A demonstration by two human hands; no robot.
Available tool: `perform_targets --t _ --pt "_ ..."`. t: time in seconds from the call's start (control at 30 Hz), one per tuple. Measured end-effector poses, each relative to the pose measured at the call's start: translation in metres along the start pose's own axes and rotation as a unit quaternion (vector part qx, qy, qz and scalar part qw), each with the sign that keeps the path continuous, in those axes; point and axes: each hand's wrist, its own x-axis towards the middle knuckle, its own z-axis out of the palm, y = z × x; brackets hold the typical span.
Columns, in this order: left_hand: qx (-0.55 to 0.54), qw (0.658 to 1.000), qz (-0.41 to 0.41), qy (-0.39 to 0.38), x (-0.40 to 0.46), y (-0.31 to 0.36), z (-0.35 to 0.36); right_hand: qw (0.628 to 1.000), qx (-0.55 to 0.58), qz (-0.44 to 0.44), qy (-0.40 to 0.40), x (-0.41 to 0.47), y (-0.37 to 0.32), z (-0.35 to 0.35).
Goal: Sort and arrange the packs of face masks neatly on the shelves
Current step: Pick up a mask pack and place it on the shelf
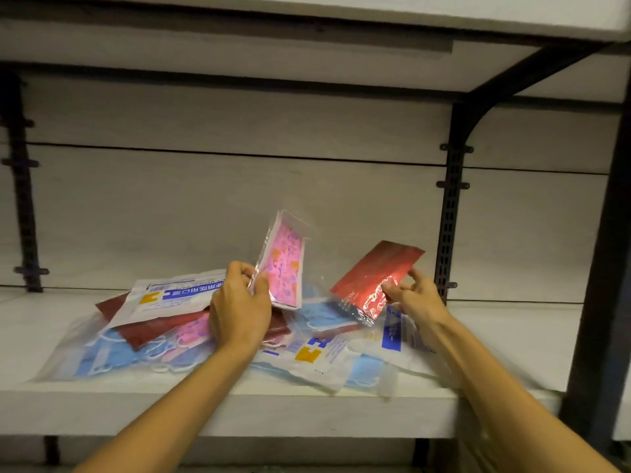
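— Face-mask packs (218, 332) lie in a loose, overlapping heap on the middle of the white shelf (102, 404), don't they?

— Yes. Two more are lifted clear of the heap. The left hand (239, 308) grips a clear-wrapped pack of pink patterned masks (285, 268) by its lower left edge, fingers and thumb curled round the wrapper, and the pack stands nearly upright, tilted a little to the right.

— And the other hand?

— The right hand (415, 297) pinches a red mask pack (374, 278) at its lower right corner, between thumb and fingertips. That pack slants up and to the right, above the right part of the heap, and it is apart from the pink one.

— What is in the heap itself?

— At the left, a white pouch with a blue band and a yellow mark (170, 297) lies on a dark red pack (150, 327). Under them are pale blue masks in clear bags (102, 356). Near the front edge sits another white pouch with a yellow mark (310, 353), and at the right one with a blue stripe (392, 331), partly behind the right forearm. The print is too blurred for me to read.

— And around that?

— Pale back panels (239, 199) run behind the shelf. A dark slotted upright (450, 213) with a curved bracket (505, 87) stands at the right, carrying the shelf above (444, 15). Another dark upright (22, 199) stands at the far left.
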Motion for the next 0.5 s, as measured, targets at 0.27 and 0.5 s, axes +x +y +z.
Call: perform_targets --t 0.27,0.5 --pt "-0.086 0.991 -0.093 0.044 0.026 -0.014 -0.032 0.994 -0.047 -0.066 -0.075 -0.013 -0.061 0.015" --pt "-0.211 0.958 -0.183 0.057 0.016 -0.017 -0.055 0.994 -0.028 -0.099 -0.046 -0.050 -0.076 0.019"
